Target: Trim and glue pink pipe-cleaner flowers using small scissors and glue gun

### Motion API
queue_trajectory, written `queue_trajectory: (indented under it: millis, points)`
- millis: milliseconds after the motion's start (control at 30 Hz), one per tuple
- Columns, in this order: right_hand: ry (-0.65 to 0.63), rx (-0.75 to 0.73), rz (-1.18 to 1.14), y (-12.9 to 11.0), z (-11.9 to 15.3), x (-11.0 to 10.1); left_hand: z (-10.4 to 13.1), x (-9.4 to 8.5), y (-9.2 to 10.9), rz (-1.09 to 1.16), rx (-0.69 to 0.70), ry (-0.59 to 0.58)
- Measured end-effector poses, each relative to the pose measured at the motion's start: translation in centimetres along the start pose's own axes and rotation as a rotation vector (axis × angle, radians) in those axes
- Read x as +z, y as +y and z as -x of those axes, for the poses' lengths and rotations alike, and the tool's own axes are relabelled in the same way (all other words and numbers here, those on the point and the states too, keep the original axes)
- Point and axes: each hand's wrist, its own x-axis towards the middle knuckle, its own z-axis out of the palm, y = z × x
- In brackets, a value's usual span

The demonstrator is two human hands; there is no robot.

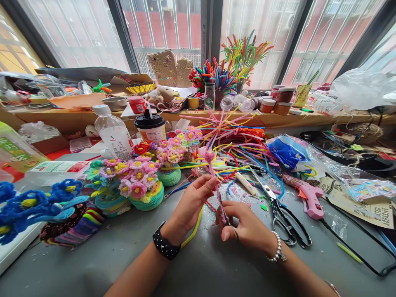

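Note:
My left hand (198, 196), with a black dotted watch band at the wrist, pinches a pink pipe cleaner (210, 170) between thumb and fingertips. Its upper end is curled into a small pink knob; the lower part runs down to my right hand (241, 222). The fingers of that hand are closed around small dark scissors (228, 222), whose blades lie along the lower pipe cleaner and are partly hidden by the fingers. Just beyond the hands are a glue stick (246, 184) and scattered glitter. Larger black-handled scissors (280, 214) rest to the right of my right hand.
Pipe-cleaner flowers in pots (139, 187) crowd the left, beside a plastic bottle (113, 134) and lidded cup (150, 128). A pipe-cleaner heap (238, 134) lies behind my hands. At right are a pink glue gun (306, 196) with its cord and a blue packet (287, 152).

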Motion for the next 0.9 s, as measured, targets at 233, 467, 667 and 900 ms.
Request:
queue_trajectory:
  millis: [233,467,667,900]
  points:
    - [0.057,0.017,0.011,0.00,0.10,0.17,-0.11,-0.09,-0.04,0.002,-0.003,0.010]
    - [0.135,-0.012,0.058,0.17,-0.07,0.39,-0.19,-0.06,-0.09,0.037,-0.004,0.052]
    - [0.156,-0.015,0.105,0.33,-0.15,0.52,-0.25,-0.24,-0.14,0.038,0.007,0.075]
    - [0.196,-0.037,0.099,0.84,-0.27,0.79,-0.30,-0.35,-0.13,0.083,0.029,0.097]
